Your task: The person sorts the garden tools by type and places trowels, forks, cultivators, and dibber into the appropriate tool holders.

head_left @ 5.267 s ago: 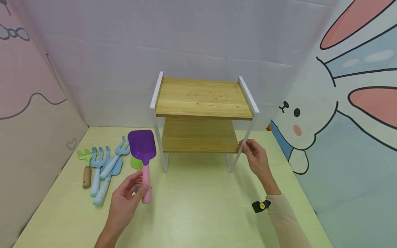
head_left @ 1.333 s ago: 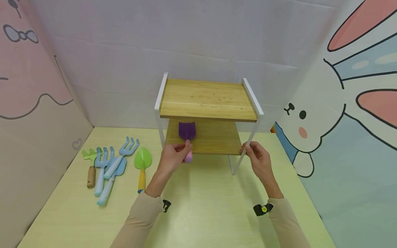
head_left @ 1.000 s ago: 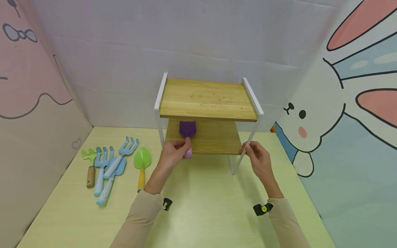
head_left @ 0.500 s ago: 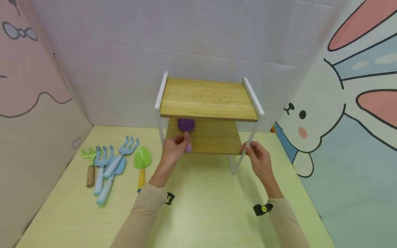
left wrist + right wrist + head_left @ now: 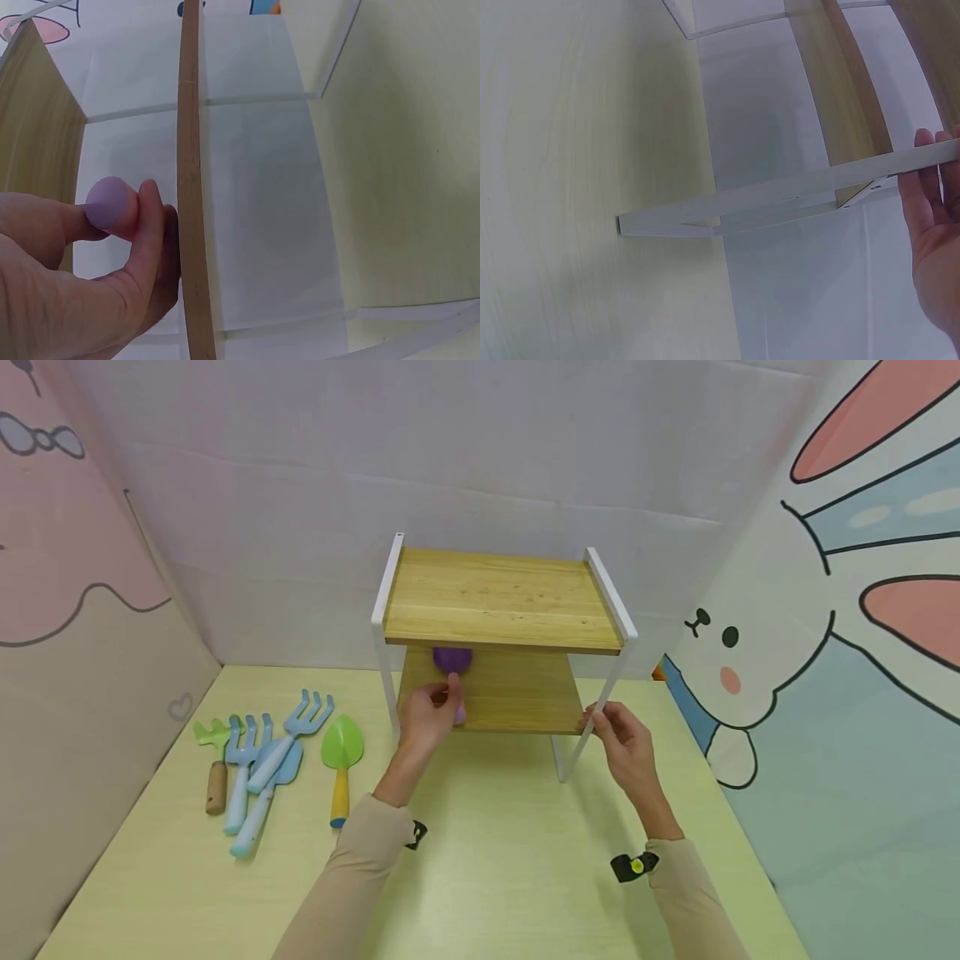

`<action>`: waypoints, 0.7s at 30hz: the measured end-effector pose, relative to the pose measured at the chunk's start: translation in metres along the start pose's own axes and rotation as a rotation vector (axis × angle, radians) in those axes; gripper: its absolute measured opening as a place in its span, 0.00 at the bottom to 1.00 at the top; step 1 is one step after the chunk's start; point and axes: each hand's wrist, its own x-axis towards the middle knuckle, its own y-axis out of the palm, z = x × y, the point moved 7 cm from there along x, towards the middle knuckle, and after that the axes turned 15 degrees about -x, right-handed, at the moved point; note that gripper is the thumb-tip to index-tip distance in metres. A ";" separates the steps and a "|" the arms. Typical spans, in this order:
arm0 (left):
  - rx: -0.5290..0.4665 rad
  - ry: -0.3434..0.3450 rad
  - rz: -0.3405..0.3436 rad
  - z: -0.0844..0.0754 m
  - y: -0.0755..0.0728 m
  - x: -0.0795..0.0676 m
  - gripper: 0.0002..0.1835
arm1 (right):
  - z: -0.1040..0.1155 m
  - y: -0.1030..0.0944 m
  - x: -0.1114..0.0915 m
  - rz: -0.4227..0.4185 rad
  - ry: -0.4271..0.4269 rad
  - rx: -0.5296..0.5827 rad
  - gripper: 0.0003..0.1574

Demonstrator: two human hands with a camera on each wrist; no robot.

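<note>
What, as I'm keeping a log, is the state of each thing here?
Purple shovel, held between the shelf's boards; contact with the lower one unclear.
Left hand, pinching the shovel's handle.
Shelf, standing upright.
Right hand, gripping the shelf's right front leg.
Green trowel, lying by itself.
Right blue fork, lying across the blue shovel.
Left blue fork, lying.
Blue shovel, lying partly covered.
Green rake, lying far left.
</note>
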 end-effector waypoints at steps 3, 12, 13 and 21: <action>0.008 0.004 0.011 0.000 0.002 0.001 0.23 | 0.000 0.000 0.000 -0.003 -0.005 0.000 0.09; -0.062 -0.009 0.068 0.002 0.013 0.004 0.23 | 0.000 0.000 0.000 0.000 -0.019 0.016 0.09; -0.065 -0.011 0.076 0.002 0.015 0.004 0.23 | 0.000 0.000 0.000 0.000 -0.019 0.016 0.09; -0.074 -0.034 0.122 0.003 0.030 0.004 0.22 | 0.001 0.000 0.000 -0.004 -0.015 0.014 0.09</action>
